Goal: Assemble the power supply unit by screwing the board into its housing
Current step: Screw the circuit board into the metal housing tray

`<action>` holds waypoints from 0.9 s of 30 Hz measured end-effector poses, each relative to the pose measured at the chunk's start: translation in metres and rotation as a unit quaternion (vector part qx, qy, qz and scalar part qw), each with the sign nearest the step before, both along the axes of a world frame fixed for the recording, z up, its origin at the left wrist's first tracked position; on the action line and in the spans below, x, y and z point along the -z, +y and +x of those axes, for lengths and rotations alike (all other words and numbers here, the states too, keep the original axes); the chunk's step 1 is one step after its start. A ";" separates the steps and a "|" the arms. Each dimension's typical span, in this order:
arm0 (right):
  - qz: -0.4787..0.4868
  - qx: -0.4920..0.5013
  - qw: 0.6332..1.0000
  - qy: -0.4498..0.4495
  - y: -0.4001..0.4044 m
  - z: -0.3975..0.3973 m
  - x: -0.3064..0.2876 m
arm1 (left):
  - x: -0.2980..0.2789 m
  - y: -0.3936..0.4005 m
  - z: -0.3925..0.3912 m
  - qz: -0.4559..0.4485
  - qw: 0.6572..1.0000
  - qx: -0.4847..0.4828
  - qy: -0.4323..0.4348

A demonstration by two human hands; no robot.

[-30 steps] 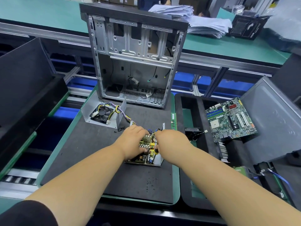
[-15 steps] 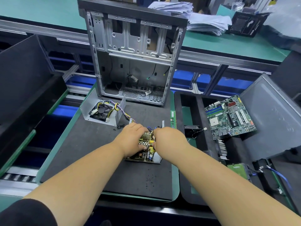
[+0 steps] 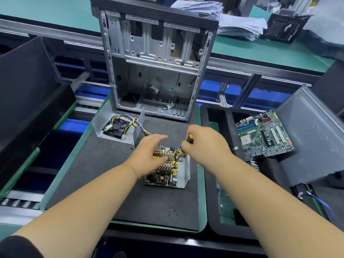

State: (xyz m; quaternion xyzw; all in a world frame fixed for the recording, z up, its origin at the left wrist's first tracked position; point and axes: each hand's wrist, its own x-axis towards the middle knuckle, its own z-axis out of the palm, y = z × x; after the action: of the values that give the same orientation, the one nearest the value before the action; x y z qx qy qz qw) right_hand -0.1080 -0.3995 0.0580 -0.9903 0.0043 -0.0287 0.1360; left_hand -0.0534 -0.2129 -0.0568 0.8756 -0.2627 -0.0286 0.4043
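Observation:
The power supply board (image 3: 163,172), yellow-green with finned heat sinks, lies in its grey metal housing (image 3: 183,174) on the black mat (image 3: 104,174). My left hand (image 3: 150,153) rests on the board's far part, fingers spread over a heat sink. My right hand (image 3: 202,144) grips a yellow-and-black screwdriver (image 3: 184,148), its tip angled down onto the board's right side. The housing's other half (image 3: 115,127), with a black fan and coloured wires, stands at the mat's back left.
An open grey computer case (image 3: 158,62) stands upright behind the mat. A green motherboard (image 3: 264,136) lies in the black foam tray (image 3: 214,183) on the right, beside a grey side panel (image 3: 312,138). Small black screws (image 3: 173,209) are scattered on the near mat. Paper stacks (image 3: 238,25) sit on the far bench.
My right hand has lifted and drawn back to the right, showing the screwdriver. My left hand has opened and slid to the board's far part. More of the board is uncovered.

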 end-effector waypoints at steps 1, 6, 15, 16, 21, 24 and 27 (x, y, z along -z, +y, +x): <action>0.017 0.012 1.000 -0.019 0.000 0.002 -0.004 | -0.002 0.005 0.001 -0.043 0.998 -0.041 0.009; 0.150 0.040 0.984 -0.082 0.012 0.013 -0.009 | -0.009 0.038 0.013 -0.181 0.958 -0.211 0.065; 0.217 0.051 0.972 -0.069 0.058 0.040 0.003 | 0.013 0.101 0.030 -0.130 0.952 -0.253 0.116; 0.218 0.051 0.973 -0.064 0.061 0.044 0.004 | 0.015 0.104 0.031 -0.117 0.953 -0.253 0.117; 0.232 0.063 0.969 -0.059 0.071 0.058 0.013 | 0.031 0.110 0.046 -0.022 0.967 -0.219 0.128; 0.243 0.081 0.965 -0.053 0.072 0.066 0.020 | 0.041 0.106 0.058 0.051 0.975 -0.175 0.127; 0.258 0.095 0.960 -0.044 0.072 0.070 0.026 | 0.048 0.102 0.069 0.113 0.980 -0.135 0.095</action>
State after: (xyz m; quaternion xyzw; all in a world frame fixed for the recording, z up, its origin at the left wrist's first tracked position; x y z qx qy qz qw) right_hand -0.0378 -0.3273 0.0318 -0.9143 0.1001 -0.0829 0.3837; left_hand 0.0157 -0.1111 -0.1048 0.9364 -0.0977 -0.0858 0.3261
